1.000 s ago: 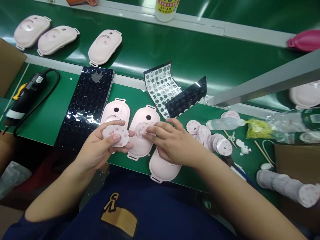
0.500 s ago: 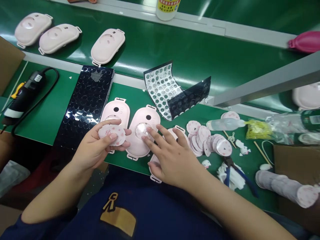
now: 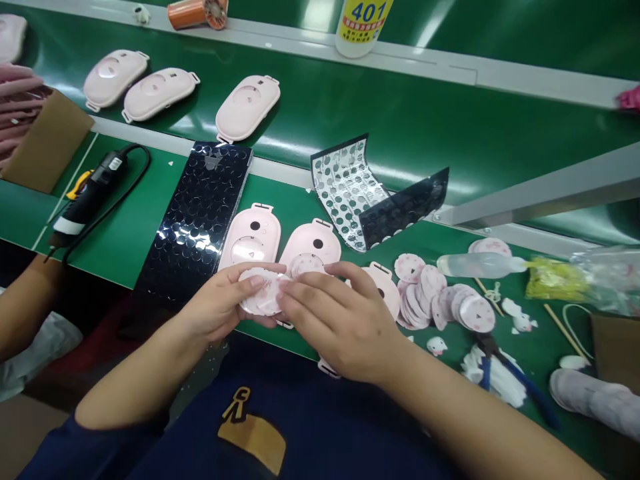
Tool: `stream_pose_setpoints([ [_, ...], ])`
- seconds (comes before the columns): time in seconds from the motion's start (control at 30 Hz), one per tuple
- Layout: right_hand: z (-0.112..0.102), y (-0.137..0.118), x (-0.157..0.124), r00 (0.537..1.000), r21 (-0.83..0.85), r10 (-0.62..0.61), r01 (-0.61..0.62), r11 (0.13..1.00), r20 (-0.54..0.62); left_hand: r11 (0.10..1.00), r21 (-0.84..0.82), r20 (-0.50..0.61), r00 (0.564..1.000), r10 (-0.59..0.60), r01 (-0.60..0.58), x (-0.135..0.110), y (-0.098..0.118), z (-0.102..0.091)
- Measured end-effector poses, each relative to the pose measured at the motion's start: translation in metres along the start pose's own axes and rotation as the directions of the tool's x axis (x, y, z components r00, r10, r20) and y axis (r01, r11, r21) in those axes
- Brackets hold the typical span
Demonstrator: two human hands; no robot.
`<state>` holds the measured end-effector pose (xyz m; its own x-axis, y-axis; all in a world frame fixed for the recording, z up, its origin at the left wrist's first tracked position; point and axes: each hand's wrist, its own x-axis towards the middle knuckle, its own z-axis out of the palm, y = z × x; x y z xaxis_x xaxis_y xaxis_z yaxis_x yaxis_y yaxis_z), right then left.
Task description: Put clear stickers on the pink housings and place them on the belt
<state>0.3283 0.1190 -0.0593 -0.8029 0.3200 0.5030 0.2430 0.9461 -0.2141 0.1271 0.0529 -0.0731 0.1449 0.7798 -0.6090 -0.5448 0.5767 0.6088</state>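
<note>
Head camera, looking down on a green bench. Left hand point(image 3: 220, 303) near centre, thumb on top and fingers beneath, pinching a pale round disc point(image 3: 263, 297) with faint pink print; whether several are stacked there, cannot tell. Right hand point(image 3: 345, 320) comes in from the near right, fingers bent together, tips against the disc's right edge. Its thumb is hidden; cannot tell whether it grasps or only touches.

Just beyond the hands, three pale pink shells in a row, each with a dark round spot toward its far end. Left shell point(image 3: 256, 237) shows a round recess with a glossy surface. Middle shell point(image 3: 320, 240) carries a second printed disc point(image 3: 307, 263) at its recess, partly covered by right fingers. Right shell point(image 3: 383, 293) mostly behind the right hand.

Left of the row: black sheet stack point(image 3: 195, 213) covered in circle cuts, lying slantwise. Farther left, a black corded tool point(image 3: 95, 193). Beyond the shells, a bent sheet point(image 3: 345, 193), silvery with round holes on one part, black on the other.

Right side: loose disc pile point(image 3: 435, 297), clear squeeze bottle point(image 3: 480, 265) just beyond it, blue-handled cutters point(image 3: 525, 383) nearer, on white cloth. Far side: bottle marked 401 point(image 3: 365, 27).
</note>
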Motion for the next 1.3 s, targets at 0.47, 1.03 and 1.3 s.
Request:
stream_pose_setpoints([
  [0.47,0.066,0.036,0.039,0.924,0.125,-0.167,0.131,0.984,0.345,0.766,0.150,-0.367,0.684,0.630,-0.625,-0.011,0.075,-0.026],
  [1.03,0.026,0.028,0.030,0.929,0.110,-0.049,0.009,0.994,0.368,0.692,0.507,-0.214,0.703,0.678,-0.514,0.013,0.059,-0.043],
  [1.3,-0.014,-0.015,-0.039,0.975,0.187,0.005,-0.048,0.981,0.222,0.001,0.981,-0.150,0.764,0.627,0.192,0.032,0.093,-0.078],
])
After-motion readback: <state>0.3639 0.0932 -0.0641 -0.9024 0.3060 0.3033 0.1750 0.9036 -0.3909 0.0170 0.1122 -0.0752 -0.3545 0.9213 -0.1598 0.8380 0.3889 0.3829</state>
